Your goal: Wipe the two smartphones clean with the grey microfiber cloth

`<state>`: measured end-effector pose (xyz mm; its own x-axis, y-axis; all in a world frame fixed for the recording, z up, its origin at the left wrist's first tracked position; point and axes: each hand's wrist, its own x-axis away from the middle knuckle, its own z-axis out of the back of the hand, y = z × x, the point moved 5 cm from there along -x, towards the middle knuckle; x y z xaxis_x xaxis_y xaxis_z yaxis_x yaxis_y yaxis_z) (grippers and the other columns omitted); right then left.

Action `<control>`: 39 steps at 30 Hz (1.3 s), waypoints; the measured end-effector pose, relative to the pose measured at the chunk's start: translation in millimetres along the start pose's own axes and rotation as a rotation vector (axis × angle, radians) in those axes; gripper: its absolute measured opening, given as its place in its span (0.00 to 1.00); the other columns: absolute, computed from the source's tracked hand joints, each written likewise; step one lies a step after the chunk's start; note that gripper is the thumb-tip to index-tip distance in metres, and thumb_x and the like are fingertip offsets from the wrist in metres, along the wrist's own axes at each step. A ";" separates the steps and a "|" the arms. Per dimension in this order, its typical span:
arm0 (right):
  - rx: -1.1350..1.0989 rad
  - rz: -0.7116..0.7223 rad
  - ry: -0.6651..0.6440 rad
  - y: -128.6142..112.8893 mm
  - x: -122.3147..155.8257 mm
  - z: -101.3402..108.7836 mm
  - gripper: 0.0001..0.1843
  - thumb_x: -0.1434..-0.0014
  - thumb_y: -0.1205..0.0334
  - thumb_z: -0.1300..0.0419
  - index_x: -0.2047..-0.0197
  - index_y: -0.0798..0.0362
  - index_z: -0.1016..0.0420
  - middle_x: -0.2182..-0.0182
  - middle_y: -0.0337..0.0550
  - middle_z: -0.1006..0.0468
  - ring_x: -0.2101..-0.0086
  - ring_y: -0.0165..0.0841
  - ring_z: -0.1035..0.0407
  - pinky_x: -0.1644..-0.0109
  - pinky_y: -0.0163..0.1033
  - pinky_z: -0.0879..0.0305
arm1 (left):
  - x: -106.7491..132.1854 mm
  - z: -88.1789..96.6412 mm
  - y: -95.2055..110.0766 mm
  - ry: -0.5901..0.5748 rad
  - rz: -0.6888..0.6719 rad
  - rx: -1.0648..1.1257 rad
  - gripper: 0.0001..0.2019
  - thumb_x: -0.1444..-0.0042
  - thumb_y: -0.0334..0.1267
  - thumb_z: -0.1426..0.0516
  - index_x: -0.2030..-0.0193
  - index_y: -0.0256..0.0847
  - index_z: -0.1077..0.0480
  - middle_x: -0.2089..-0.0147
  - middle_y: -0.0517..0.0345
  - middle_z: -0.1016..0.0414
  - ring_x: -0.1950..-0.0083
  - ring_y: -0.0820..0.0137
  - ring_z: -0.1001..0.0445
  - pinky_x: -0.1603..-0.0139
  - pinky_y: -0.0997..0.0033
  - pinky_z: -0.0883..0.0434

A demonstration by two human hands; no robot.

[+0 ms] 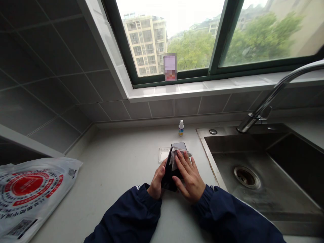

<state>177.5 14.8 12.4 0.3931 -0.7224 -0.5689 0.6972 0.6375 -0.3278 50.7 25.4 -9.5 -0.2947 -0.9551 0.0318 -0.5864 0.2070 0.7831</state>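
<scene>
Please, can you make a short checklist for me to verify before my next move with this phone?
1. The left hand holding the black rectangular smartphone: ok.
2. The right hand pressing the crumpled white wipe onto the phone: ok.
3. The phone surface clean: cannot tell, hand and wipe cover most of it.
4. The small white-capped plastic bottle upright on the pale counter: ok.
5. The clear rectangular plastic piece lying flat on the counter: ok.
6. The phone held over the counter, not over the stainless steel sink: ok.

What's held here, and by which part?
The left hand grips a dark smartphone by its lower left edge; the right hand presses a white wipe against its face.
</scene>
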 end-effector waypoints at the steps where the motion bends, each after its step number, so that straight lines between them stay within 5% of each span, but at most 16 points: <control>1: -0.002 0.010 -0.016 -0.7 0.6 -1.4 0.38 0.32 0.60 0.51 0.25 0.56 0.65 0.29 0.55 0.54 0.30 0.52 0.64 0.33 0.66 0.53 | -1.4 1.2 0.5 0.006 -0.019 0.012 0.27 0.38 0.52 0.47 0.36 0.42 0.35 0.32 0.48 0.36 0.30 0.49 0.41 0.28 0.50 0.47; 8: -0.029 0.041 -0.051 -5.2 3.2 -5.4 0.38 0.33 0.61 0.49 0.26 0.57 0.62 0.29 0.56 0.53 0.30 0.52 0.64 0.33 0.66 0.52 | -3.7 7.3 -3.1 0.063 0.017 0.145 0.24 0.35 0.50 0.49 0.37 0.43 0.33 0.35 0.51 0.31 0.31 0.56 0.40 0.28 0.57 0.48; 17: -0.079 0.039 -0.078 -8.0 4.9 -6.9 0.36 0.33 0.63 0.49 0.26 0.57 0.58 0.29 0.55 0.53 0.30 0.51 0.64 0.34 0.66 0.51 | -5.9 1.1 0.9 0.043 -0.031 0.190 0.22 0.35 0.49 0.49 0.40 0.40 0.31 0.37 0.50 0.29 0.31 0.57 0.39 0.27 0.57 0.48; 25: -0.084 0.054 -0.068 -6.4 5.7 -7.4 0.33 0.33 0.63 0.50 0.27 0.57 0.53 0.30 0.55 0.49 0.30 0.50 0.63 0.34 0.66 0.51 | -5.3 8.1 -1.2 0.135 -0.003 0.217 0.24 0.37 0.51 0.47 0.41 0.39 0.31 0.41 0.48 0.26 0.34 0.57 0.34 0.30 0.57 0.44; 32: -0.130 0.233 -0.144 -25.3 4.8 0.9 0.23 0.35 0.64 0.46 0.37 0.54 0.33 0.37 0.49 0.32 0.32 0.45 0.50 0.29 0.65 0.65 | -3.6 7.2 4.4 0.324 0.047 0.222 0.32 0.41 0.57 0.45 0.37 0.38 0.36 0.43 0.44 0.25 0.40 0.55 0.28 0.35 0.56 0.37; 39: -0.236 0.325 -0.190 -38.8 7.0 -1.6 0.19 0.36 0.66 0.47 0.42 0.56 0.29 0.38 0.46 0.31 0.33 0.41 0.48 0.29 0.56 0.54 | -0.1 -3.1 10.0 0.385 0.141 0.318 0.38 0.41 0.62 0.49 0.30 0.43 0.48 0.50 0.43 0.21 0.53 0.56 0.20 0.40 0.48 0.33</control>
<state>152.2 -14.6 19.9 0.6878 -0.4962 -0.5297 0.3714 0.8676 -0.3305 47.2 26.9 0.3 -0.1234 -0.9096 0.3968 -0.7788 0.3366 0.5294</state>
